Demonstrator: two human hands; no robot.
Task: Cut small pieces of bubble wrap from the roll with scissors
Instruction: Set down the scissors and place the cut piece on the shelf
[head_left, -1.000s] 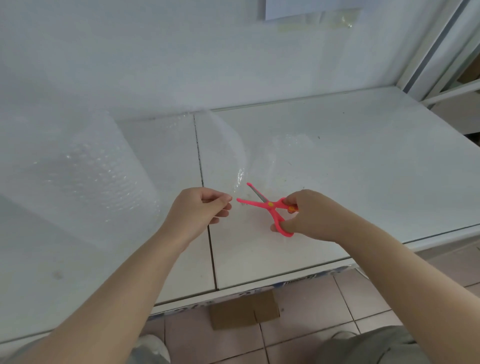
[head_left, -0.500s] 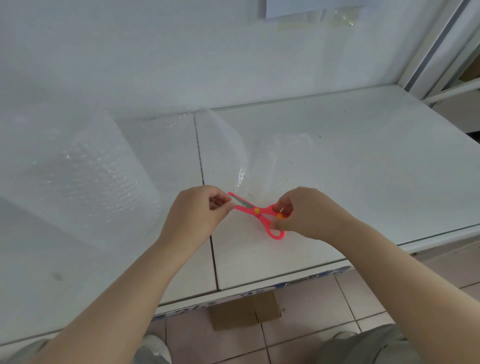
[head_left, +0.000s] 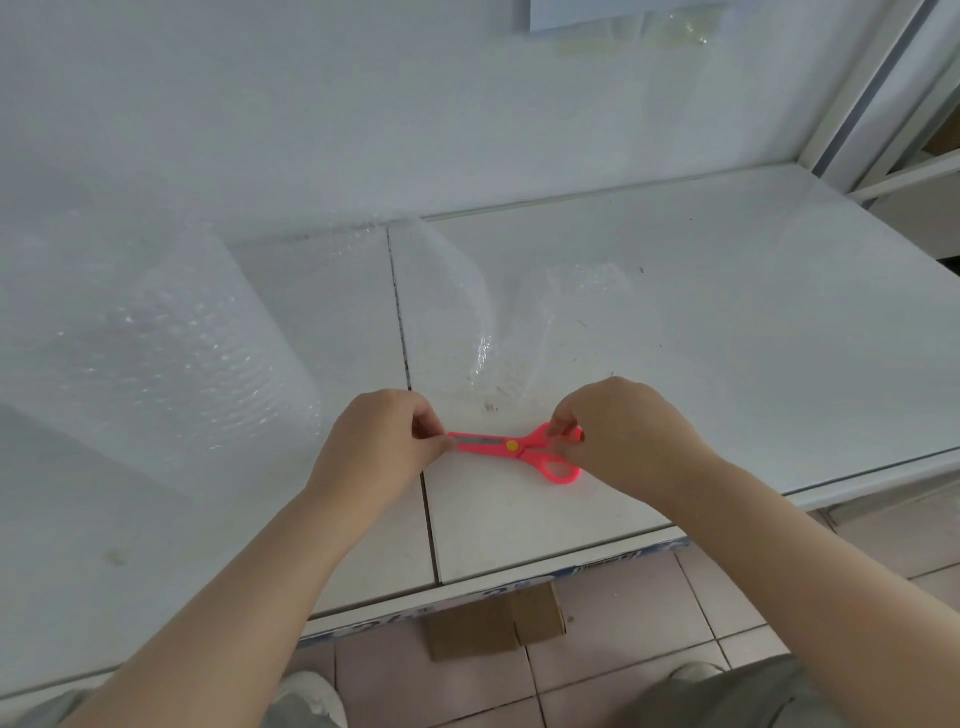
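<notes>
A big roll of clear bubble wrap (head_left: 156, 338) lies on the left of the white table (head_left: 727, 338). Its loose sheet (head_left: 467, 306) runs right toward my hands and is hard to trace. My left hand (head_left: 382, 449) pinches thumb against forefinger, seemingly on the sheet's near edge. The pink scissors (head_left: 519, 449) lie level between my hands, blades together, tips touching my left fingertips. My right hand (head_left: 618, 436) grips the upper handle loop; the lower loop is free.
The table's front edge runs just below my hands, with a seam between two panels (head_left: 415, 415). A cardboard box (head_left: 493, 618) sits on the tiled floor under the edge. A white wall stands behind, and a metal frame (head_left: 883, 104) at the right.
The scissors' blades went from open to together and swung left until level, tips reaching my left fingertips. My right hand shifted left; my left hand kept its pinch.
</notes>
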